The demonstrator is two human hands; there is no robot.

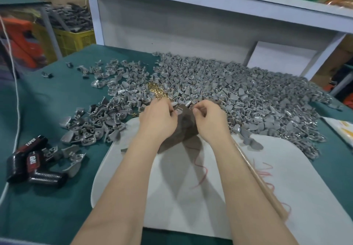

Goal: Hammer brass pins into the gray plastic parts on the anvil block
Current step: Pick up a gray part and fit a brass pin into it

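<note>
Two hands meet at the block (pixel 186 128). On top, the left hand (pixel 158 117) pinches a gray part (pixel 178 111) — it looks light, hard and slippery, so hold its edges. The right hand (pixel 208 118) is curled — around what, I cannot tell.

workshop, heaped gray parts (pixel 238 95), workbench (pixel 47 111)

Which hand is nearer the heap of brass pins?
Left. The left hand lies just short of the brass pins, fingertips almost at them; the right hand is farther right, over the anvil block.
</note>
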